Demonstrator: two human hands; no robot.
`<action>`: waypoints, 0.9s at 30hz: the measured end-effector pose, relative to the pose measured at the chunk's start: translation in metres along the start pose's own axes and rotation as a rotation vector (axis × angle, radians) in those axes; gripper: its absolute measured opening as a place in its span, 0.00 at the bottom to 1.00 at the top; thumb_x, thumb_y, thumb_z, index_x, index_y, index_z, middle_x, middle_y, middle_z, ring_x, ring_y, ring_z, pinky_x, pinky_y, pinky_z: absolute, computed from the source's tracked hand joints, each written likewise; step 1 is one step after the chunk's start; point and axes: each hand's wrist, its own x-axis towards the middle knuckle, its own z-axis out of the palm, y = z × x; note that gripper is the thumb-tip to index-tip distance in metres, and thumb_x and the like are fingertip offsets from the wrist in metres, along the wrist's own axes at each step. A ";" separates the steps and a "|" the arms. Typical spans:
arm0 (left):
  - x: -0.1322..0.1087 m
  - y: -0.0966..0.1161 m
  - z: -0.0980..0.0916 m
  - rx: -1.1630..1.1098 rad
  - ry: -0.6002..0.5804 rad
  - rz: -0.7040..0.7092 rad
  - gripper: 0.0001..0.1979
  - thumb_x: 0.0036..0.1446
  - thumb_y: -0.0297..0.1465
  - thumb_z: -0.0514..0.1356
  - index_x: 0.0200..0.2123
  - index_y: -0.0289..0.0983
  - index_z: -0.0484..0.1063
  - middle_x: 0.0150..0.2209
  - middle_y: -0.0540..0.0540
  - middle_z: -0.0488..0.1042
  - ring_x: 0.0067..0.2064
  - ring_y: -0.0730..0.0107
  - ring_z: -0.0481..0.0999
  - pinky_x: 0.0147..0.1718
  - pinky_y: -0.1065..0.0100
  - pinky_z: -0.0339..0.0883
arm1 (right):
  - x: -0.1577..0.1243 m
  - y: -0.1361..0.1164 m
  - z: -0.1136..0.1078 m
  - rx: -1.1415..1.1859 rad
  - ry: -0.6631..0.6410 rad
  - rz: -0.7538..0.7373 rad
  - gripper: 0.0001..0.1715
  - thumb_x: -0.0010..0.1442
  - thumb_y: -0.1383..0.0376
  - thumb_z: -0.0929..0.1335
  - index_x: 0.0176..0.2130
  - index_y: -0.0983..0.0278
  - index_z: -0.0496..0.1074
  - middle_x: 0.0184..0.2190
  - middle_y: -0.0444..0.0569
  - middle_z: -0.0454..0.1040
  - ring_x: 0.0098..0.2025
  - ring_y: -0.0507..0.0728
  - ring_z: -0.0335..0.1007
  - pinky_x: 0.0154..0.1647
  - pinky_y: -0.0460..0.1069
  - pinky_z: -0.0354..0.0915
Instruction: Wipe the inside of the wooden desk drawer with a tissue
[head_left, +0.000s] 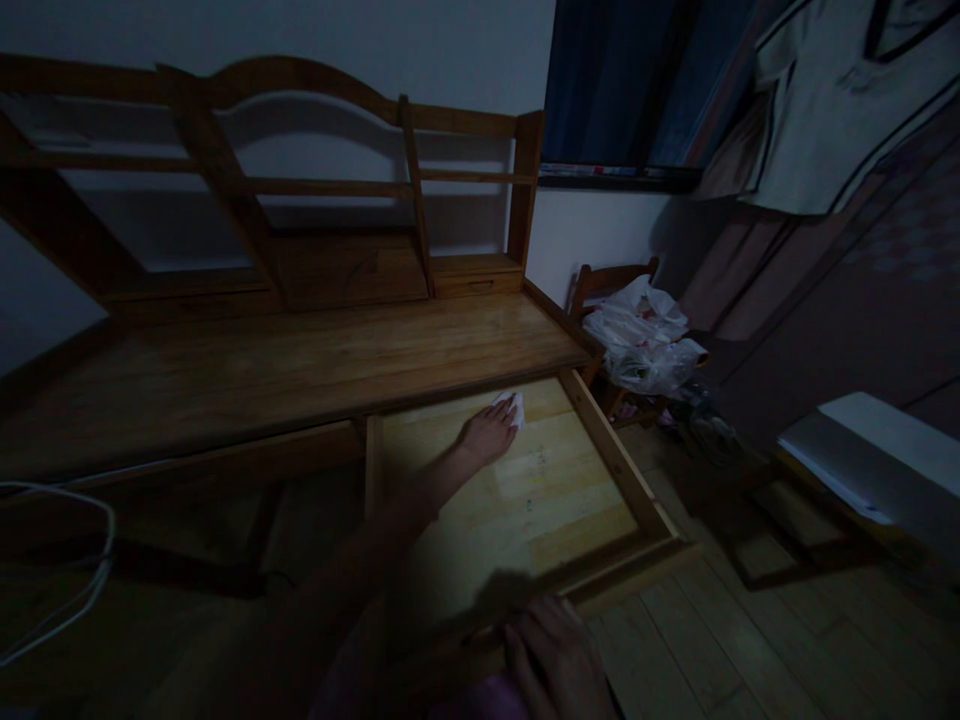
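A wooden drawer (480, 540) is pulled out from under the desk, its pale floor exposed with a few small dark marks. My left hand (489, 434) reaches into it and presses a white tissue (511, 408) on the floor near the back, fingers lying over the tissue. At the near side, my right hand (559, 650) is on the drawer's front edge, its fingers bent over the rim. Part of the drawer's near left corner is dark and hidden by my left arm.
The wooden desk (322, 360) carries a shelf unit (289, 185) against the wall. Plastic bags (641, 330) lie on a chair to the right. A stool (795, 520) holds a flat light-coloured object. White cable (105, 540) hangs at left, and clothes (825, 120) hang at upper right.
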 end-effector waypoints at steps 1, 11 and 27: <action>0.001 -0.006 -0.001 -0.003 -0.003 -0.035 0.27 0.70 0.37 0.42 0.66 0.31 0.59 0.69 0.38 0.58 0.68 0.62 0.59 0.66 0.60 0.52 | 0.000 0.000 -0.001 0.007 0.000 -0.002 0.09 0.68 0.68 0.63 0.39 0.59 0.72 0.35 0.46 0.75 0.38 0.57 0.70 0.41 0.51 0.63; 0.010 -0.004 0.002 -0.092 -0.035 -0.086 0.30 0.69 0.39 0.43 0.68 0.29 0.54 0.71 0.37 0.52 0.71 0.60 0.52 0.68 0.59 0.47 | -0.002 0.001 0.002 0.032 0.003 0.013 0.08 0.67 0.68 0.63 0.40 0.59 0.72 0.38 0.46 0.75 0.40 0.57 0.71 0.43 0.52 0.63; -0.017 0.131 0.010 -0.267 -0.034 0.411 0.30 0.68 0.41 0.46 0.68 0.32 0.54 0.71 0.40 0.52 0.71 0.61 0.52 0.68 0.60 0.46 | -0.001 0.002 0.000 -0.011 0.032 -0.033 0.09 0.68 0.67 0.62 0.37 0.60 0.70 0.34 0.47 0.75 0.36 0.56 0.70 0.39 0.51 0.62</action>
